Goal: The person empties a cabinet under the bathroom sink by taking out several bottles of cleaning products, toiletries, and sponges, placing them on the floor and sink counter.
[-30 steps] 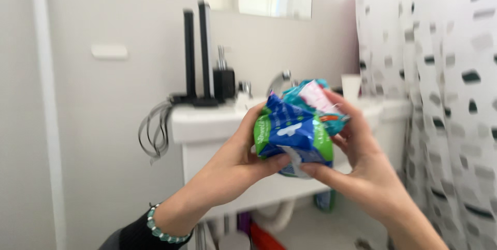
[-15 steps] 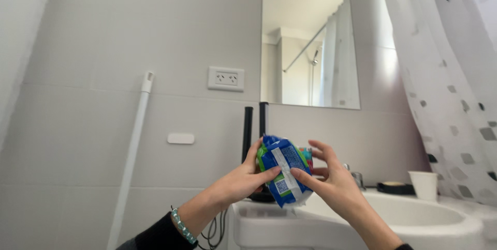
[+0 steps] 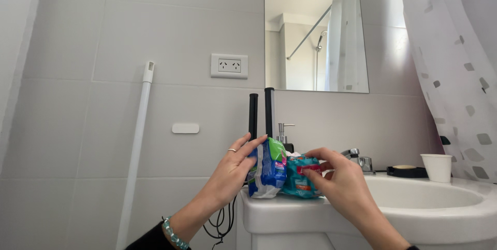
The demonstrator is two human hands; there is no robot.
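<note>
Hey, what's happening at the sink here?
A person stands two soft packs upright on the sink ledge. The left hand steadies the blue pack with fingers flat against it; the right hand pinches the teal pack beside it. The packs touch. Behind them are a soap pump and two black rods; a white cup sits by the tap.

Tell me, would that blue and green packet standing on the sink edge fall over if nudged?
Probably. The blue and green packet stands on its narrow end on the sink rim, steadied by the left hand, so it looks apt to tip. Its crinkled wrapper suggests it is soft, light and squashy rather than fragile.
</note>
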